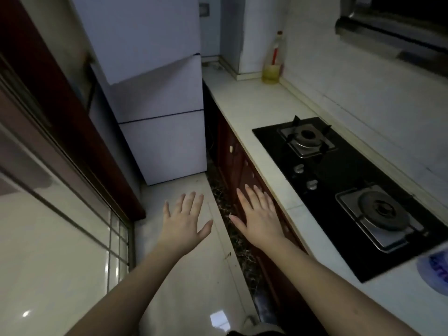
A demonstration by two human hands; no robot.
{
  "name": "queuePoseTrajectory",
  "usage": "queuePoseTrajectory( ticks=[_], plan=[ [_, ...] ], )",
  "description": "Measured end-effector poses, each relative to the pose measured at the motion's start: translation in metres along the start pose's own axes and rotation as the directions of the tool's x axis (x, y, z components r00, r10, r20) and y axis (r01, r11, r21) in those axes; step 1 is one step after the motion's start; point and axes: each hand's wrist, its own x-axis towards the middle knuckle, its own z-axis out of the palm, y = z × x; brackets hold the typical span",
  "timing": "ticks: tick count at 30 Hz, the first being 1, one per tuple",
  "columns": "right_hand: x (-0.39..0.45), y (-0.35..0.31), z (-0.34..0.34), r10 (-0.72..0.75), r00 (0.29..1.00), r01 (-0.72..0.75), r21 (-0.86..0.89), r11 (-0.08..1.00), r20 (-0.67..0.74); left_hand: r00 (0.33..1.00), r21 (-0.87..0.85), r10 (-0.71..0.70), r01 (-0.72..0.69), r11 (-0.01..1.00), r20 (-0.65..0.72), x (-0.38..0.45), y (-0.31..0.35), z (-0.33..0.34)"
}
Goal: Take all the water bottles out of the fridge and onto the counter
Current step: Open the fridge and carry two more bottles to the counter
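A tall white fridge (pixel 157 98) stands at the far end of the narrow kitchen, with all its doors closed. No water bottle is visible. The pale counter (pixel 257 110) runs along the right side from the fridge toward me. My left hand (pixel 184 219) and my right hand (pixel 259 217) are stretched out flat in front of me, palms down, fingers spread, both holding nothing. They hover above the floor, well short of the fridge; the right hand is in front of the dark cabinet fronts below the counter.
A black two-burner gas hob (pixel 339 190) is set into the counter. A bottle of yellow oil (pixel 274 61) stands at the counter's far end by the wall. A range hood (pixel 392 30) hangs top right. A sliding glass door (pixel 60 190) lines the left.
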Motion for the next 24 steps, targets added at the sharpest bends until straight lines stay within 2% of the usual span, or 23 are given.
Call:
queuePoseTrajectory(
  ticks=[6,10,19,24],
  plan=[
    [0.075,-0.023,-0.01,-0.137,0.99,0.136,-0.023,0.99,-0.035,0.992,-0.006,-0.107,0.107,0.994,-0.06,0.037,-0.039,-0.026],
    [0.133,-0.031,-0.012,-0.21,0.977,0.209,-0.021,0.978,-0.034,0.985,0.032,-0.131,0.136,0.99,-0.115,0.077,-0.061,-0.039],
    [0.248,-0.039,-0.01,-0.273,0.961,0.274,0.01,0.962,-0.05,0.954,0.068,-0.276,0.285,0.956,-0.117,0.153,-0.107,-0.061],
    [0.295,-0.058,-0.007,-0.292,0.956,0.293,0.022,0.956,-0.041,0.945,0.119,-0.308,0.321,0.94,-0.112,0.179,-0.136,-0.067]
  ],
)
